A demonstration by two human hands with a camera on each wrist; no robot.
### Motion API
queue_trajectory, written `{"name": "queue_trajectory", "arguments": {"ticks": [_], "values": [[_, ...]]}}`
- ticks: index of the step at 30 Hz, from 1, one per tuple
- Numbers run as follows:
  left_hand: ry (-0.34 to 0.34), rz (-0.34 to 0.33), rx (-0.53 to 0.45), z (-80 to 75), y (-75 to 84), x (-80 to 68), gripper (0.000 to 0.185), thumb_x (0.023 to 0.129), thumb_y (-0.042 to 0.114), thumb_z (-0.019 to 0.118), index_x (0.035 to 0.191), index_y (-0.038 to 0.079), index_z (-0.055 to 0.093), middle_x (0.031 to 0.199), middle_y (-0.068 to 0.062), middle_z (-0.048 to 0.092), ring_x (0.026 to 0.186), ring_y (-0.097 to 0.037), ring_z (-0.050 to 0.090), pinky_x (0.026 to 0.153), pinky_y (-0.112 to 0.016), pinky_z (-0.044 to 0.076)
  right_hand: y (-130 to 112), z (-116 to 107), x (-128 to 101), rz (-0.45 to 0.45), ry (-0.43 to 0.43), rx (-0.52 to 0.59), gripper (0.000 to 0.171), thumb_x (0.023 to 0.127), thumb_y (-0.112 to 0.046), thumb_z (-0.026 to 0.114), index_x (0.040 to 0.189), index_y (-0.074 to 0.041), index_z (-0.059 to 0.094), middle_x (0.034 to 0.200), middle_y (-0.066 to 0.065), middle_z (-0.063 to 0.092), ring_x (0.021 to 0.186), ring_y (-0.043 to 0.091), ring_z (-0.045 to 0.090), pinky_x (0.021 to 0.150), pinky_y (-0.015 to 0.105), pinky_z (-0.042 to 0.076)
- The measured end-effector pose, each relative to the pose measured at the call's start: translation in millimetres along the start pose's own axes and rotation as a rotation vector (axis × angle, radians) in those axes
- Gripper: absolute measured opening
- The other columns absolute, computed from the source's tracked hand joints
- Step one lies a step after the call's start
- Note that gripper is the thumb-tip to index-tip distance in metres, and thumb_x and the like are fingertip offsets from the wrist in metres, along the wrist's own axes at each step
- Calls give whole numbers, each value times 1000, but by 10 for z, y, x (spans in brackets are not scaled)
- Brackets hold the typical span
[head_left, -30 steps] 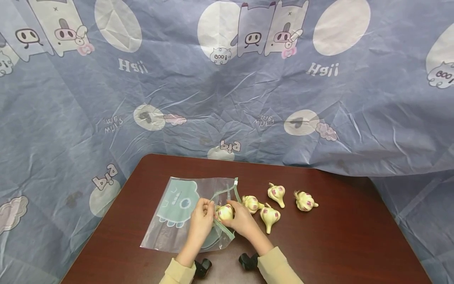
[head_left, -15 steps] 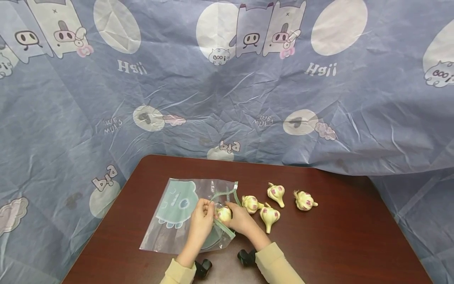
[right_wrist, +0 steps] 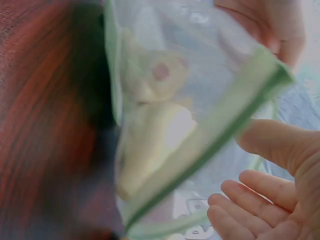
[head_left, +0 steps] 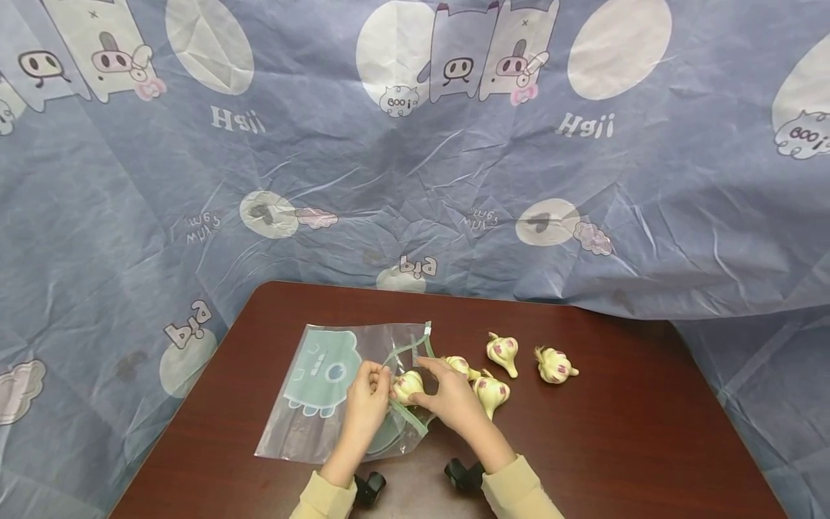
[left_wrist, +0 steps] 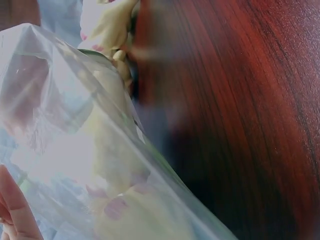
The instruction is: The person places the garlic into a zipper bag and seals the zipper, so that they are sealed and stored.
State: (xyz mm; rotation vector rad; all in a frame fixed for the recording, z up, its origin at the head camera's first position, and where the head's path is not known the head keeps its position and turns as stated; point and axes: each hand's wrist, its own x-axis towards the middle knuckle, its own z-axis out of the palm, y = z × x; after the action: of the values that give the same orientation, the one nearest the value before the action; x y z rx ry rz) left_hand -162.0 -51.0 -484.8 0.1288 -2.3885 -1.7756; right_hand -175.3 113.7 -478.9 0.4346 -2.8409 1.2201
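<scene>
A clear zip bag [head_left: 275,436] with a green monster print and green zip edge lies on the table, its mouth facing right. My left hand [head_left: 368,396] pinches the bag's upper layer near the mouth, lifting it. Just inside the mouth sits a pale garlic bulb [head_left: 407,387] with purple patches; in the right wrist view a garlic bulb [right_wrist: 155,145] shows through the plastic. My right hand [head_left: 454,396] is at the mouth with fingers spread and nothing gripped, as the right wrist view [right_wrist: 270,195] shows. Its thumb overlaps the bulb's edge in the head view.
Several garlic bulbs lie right of the bag: one partly behind my right hand [head_left: 457,365], a near bulb [head_left: 491,393], a farther bulb [head_left: 502,352] and a rightmost bulb [head_left: 555,366]. A patterned blue cloth [head_left: 402,187] hangs behind the dark wooden table [head_left: 635,432].
My right hand has let go of the garlic bulb and drawn back slightly to the right, its fingers spreading. The bulb stays inside the bag's mouth. My left hand keeps its hold.
</scene>
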Motion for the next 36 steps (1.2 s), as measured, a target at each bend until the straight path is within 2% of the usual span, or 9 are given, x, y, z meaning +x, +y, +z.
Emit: {"name": "queue_trajectory", "arguments": {"ticks": [4, 7, 9, 12, 17, 25, 30, 33, 36], "values": [[35, 78, 2, 1, -23, -3, 13, 99, 13, 54, 90, 3, 54, 67, -10, 63, 50, -3, 52, 45, -20, 45, -12, -105, -40, -24, 78, 14, 58, 78, -18, 84, 130, -6, 61, 131, 11, 63, 119, 32, 60, 94, 48, 51], [49, 105, 15, -4, -32, -2, 12, 98, 11, 54, 89, 4, 53, 65, -6, 62, 50, -3, 52, 44, -21, 43, 2, -197, -73, -15, 129, 43, 55, 78, -19, 84, 127, -10, 64, 128, 7, 65, 117, 29, 62, 92, 48, 52], [46, 91, 24, -12, -29, 3, 12, 99, 12, 54, 89, 5, 54, 65, -5, 62, 50, -3, 52, 45, -20, 42, 32, -267, -94, 4, 163, 76, 52, 78, -18, 84, 126, -13, 65, 126, 4, 65, 116, 28, 63, 91, 47, 53], [28, 35, 25, -24, -16, 14, 12, 99, 13, 54, 91, 5, 55, 67, -8, 64, 51, -4, 52, 46, -19, 42, 118, -388, -115, 46, 214, 146, 48, 78, -15, 83, 124, -14, 67, 125, 5, 66, 115, 30, 65, 92, 47, 53], [12, -7, 26, -28, -9, 33, 13, 100, 15, 55, 92, 4, 55, 69, -12, 64, 51, -5, 51, 47, -19, 41, 341, -629, -142, 134, 281, 235, 46, 81, -14, 81, 124, -8, 66, 128, 11, 65, 118, 33, 63, 97, 46, 51], [22, 9, 30, -33, 8, 35, 13, 100, 15, 55, 92, 5, 55, 68, -7, 64, 50, -4, 50, 46, -19, 41, 761, -985, -262, 281, 413, 159, 46, 86, -22, 77, 127, -7, 63, 131, 14, 61, 123, 35, 59, 102, 45, 48], [14, 5, 28, -36, 16, 36, 13, 100, 15, 55, 92, 5, 55, 68, -9, 64, 49, -5, 50, 46, -19, 41, 1058, -1152, -360, 369, 506, 110, 52, 87, -27, 76, 132, -8, 59, 136, 15, 58, 131, 35, 52, 104, 48, 44], [13, 4, 28, -34, 12, 40, 13, 100, 15, 55, 91, 5, 55, 67, -8, 64, 49, -5, 50, 46, -19, 41, 1221, -1213, -397, 402, 519, 68, 57, 87, -25, 76, 136, -5, 55, 140, 20, 53, 132, 39, 48, 104, 51, 43], [9, 8, 29, -30, 3, 40, 14, 100, 16, 55, 91, 5, 55, 67, -6, 63, 49, -4, 50, 46, -19, 41, 1361, -1240, -415, 436, 479, 21, 65, 86, -25, 77, 140, -3, 49, 144, 26, 46, 130, 43, 47, 101, 56, 40]]}}
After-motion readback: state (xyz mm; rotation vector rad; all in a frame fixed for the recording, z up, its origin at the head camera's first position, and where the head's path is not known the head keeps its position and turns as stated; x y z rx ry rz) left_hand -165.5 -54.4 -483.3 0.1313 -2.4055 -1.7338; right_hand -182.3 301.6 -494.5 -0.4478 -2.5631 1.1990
